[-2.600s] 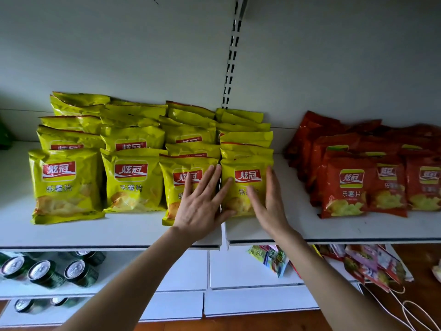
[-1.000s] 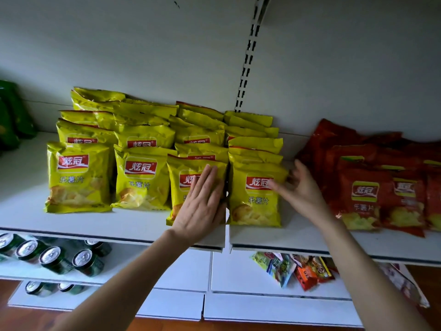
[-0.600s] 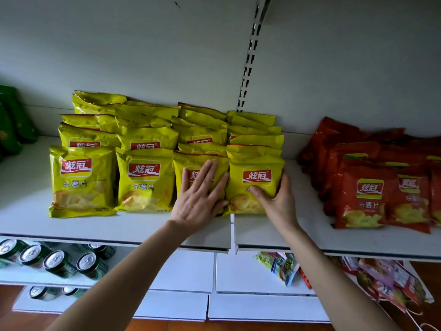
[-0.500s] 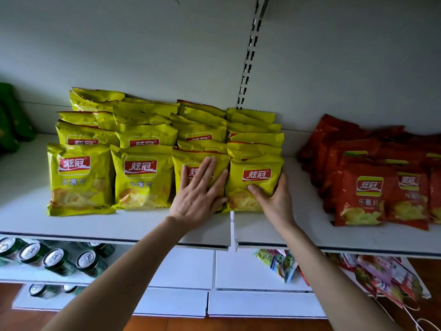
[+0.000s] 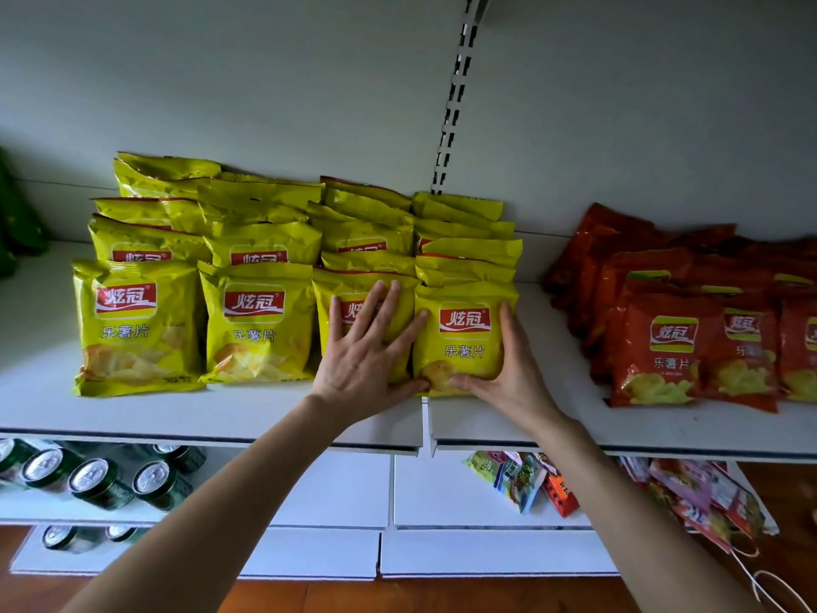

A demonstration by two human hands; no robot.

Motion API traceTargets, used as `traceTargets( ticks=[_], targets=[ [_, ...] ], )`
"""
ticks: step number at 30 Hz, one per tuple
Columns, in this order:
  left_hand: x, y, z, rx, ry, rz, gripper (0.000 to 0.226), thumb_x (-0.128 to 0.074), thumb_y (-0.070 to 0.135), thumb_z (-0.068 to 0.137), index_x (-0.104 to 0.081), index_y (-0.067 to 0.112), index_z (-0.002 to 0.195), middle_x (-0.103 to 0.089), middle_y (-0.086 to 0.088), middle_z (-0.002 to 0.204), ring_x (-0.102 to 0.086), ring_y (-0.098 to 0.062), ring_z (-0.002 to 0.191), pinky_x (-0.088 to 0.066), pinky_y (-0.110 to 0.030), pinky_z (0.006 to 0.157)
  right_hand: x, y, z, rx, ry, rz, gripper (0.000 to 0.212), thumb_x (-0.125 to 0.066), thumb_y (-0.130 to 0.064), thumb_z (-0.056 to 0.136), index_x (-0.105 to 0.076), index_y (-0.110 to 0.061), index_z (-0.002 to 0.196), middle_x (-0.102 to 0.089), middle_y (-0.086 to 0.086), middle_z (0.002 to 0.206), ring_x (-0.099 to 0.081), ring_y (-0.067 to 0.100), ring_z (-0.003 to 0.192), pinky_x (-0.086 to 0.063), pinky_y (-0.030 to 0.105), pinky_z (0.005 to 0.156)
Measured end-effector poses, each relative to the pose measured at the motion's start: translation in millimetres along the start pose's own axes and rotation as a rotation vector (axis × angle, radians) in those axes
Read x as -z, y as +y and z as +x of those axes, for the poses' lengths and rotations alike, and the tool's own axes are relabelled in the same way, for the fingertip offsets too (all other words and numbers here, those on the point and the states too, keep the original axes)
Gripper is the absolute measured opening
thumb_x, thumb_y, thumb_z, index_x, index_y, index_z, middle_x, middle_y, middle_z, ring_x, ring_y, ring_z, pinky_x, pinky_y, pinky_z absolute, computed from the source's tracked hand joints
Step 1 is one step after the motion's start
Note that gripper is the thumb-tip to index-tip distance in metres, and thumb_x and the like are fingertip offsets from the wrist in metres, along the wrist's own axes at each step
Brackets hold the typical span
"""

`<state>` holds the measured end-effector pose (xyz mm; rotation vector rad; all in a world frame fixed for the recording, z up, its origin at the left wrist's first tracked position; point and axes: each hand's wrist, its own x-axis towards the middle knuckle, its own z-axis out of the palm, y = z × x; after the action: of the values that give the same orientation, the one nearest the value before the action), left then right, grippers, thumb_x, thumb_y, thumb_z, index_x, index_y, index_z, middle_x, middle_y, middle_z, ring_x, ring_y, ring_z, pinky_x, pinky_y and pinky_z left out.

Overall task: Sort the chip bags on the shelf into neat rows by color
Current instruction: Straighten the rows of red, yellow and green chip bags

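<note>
From where I stand, the sorting looks nearly finished. Beneath and to the left of the slotted metal upright on the back wall, the glossy yellow foil chip bags stand in four files running front to back on the white shelf. Well to the right of the upright, the red-orange foil chip bags form their own block, with a bare strip of shelf between the two colours. No bag of one colour shows among the other. What seems left is tidying: the rear yellow bags lean and overlap unevenly, and the red block looks looser, its back bags slumped.

The left hand lies flat with fingers spread, pressing the face of the third front yellow bag, just left of the upright's line. The right hand is also uncurled. Its thumb runs along the bottom edge and its fingers straight up the right side of the fourth front yellow bag, directly below the upright. As far as I can tell, it braces the bag rather than grips it.

The bags are puffy and pillow-shaped, crinkled at the sealed tops, with a slick sheen. I'd expect them to slide and tip easily.
</note>
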<state>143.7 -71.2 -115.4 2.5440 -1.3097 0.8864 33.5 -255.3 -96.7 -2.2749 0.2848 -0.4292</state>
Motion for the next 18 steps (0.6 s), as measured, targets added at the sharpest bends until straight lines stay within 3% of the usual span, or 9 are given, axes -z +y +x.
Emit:
traceTargets(
  ticks=[6,10,14,18],
  targets=[
    [2.5,0.4,-0.7,0.012,0.000,-0.012,0.083,-0.033,0.074,0.077,-0.029,0.025,0.144,-0.018,-0.015,0.151,-0.018,-0.034,0.140,-0.008,-0.070,0.097,-1.2,1.9,-0.4,0.005,-0.019,-0.083,0.116,-0.070,-0.051,0.058,0.001,-0.017,0.143,-0.012,0.016,0.152,-0.014,0.024,0.141,-0.018,0.025,0.110],
    [1.9,2.5,-4.4,0.018,0.023,-0.029,0.079,-0.032,0.072,0.081,-0.028,0.025,0.144,-0.017,-0.015,0.152,-0.008,-0.029,0.145,-0.001,-0.062,0.106,0.8,1.6,-0.7,0.007,-0.014,-0.137,0.120,-0.069,-0.054,0.059,0.001,-0.010,0.146,-0.009,0.017,0.153,-0.011,0.026,0.142,-0.018,0.031,0.113],
    [5.1,3.9,-3.7,0.029,0.005,-0.040,0.077,-0.026,0.070,0.085,-0.029,0.022,0.144,-0.020,-0.016,0.151,-0.019,-0.030,0.140,0.002,-0.054,0.108,2.4,-1.7,-1.7,0.001,-0.002,-0.163,0.114,-0.070,-0.052,0.061,0.003,-0.021,0.143,-0.005,0.018,0.153,-0.007,0.028,0.143,-0.019,0.038,0.115],
    [8.4,5.0,-3.7,0.033,0.004,-0.040,0.078,-0.028,0.069,0.085,-0.033,0.016,0.143,-0.030,-0.019,0.150,-0.021,-0.030,0.139,-0.003,-0.054,0.109,4.4,-4.1,-3.2,-0.009,-0.001,-0.170,0.114,-0.064,-0.059,0.057,0.003,-0.024,0.142,-0.001,0.017,0.154,-0.003,0.027,0.143,-0.017,0.036,0.114]
  ],
)
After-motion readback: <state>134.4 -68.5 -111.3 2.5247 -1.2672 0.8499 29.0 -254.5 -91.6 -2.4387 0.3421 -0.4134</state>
